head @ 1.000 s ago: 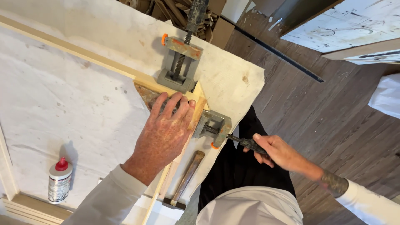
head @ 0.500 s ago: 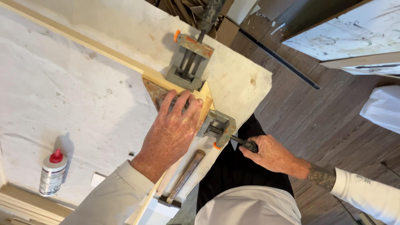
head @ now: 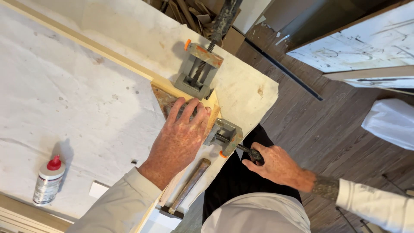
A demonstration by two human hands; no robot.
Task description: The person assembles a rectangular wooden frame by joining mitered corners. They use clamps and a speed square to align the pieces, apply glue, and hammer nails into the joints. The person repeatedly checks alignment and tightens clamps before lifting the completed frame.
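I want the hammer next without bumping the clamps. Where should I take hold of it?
Grip the hammer around the middle of its wooden handle, coming from the table-edge side. The handle lies bare and flat beside the left hand's forearm, its dark head toward the near edge, away from the corner clamp.

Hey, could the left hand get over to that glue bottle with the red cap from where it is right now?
Probably yes. The left hand lies flat on the wood corner, and the glue bottle stands upright on the covered bench with only bare covering between them.
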